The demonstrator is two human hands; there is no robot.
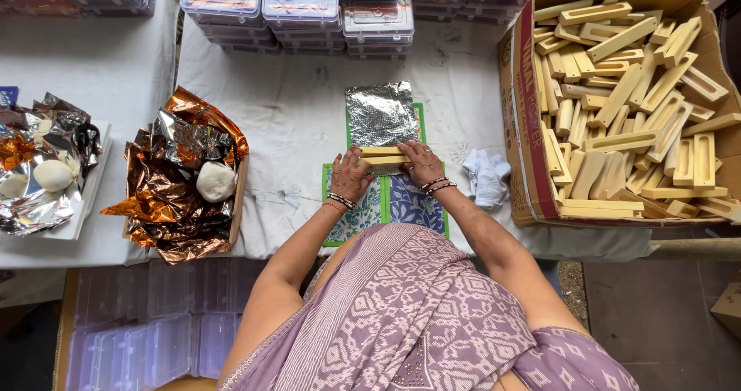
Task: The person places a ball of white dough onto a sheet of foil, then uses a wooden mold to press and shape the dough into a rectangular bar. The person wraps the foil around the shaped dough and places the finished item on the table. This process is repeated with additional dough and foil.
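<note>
The wooden mould (384,156), a pale rectangular frame, lies flat at the near edge of the silver foil sheet (380,114), over a green-edged patterned mat (401,202) at the centre of the bench (301,105).

The left hand (351,175) rests palm-down on the left end of the wooden mould, fingers curled over its top, pressing rather than lifting. The right hand (419,162) covers the right end in the same way. Both hands are closed lightly on the mould; neither is released.

To do this step well, in my judgement:
1. Keep the mould square to the foil edge, so the sheet lies evenly beneath it.
2. Apply equal downward pressure from both hands to prevent the frame from tilting.
3. Keep the foil flat; creases near the mould would likely tear.

Surroundings:
- A white cloth (486,176) lies crumpled just beside the right hand.
- A cardboard box (528,128) at the right holds many similar wooden moulds, piled loosely.
- A tray of crumpled copper foil (166,198) at the left carries 1 white dough ball (215,181).
- Farther left, a second tray (89,194) holds silver foil and another white ball (52,175).
- Stacks of clear plastic boxes (301,5) line the far edge of the bench.
- More clear boxes (147,329) lie below the bench, near left.
</note>
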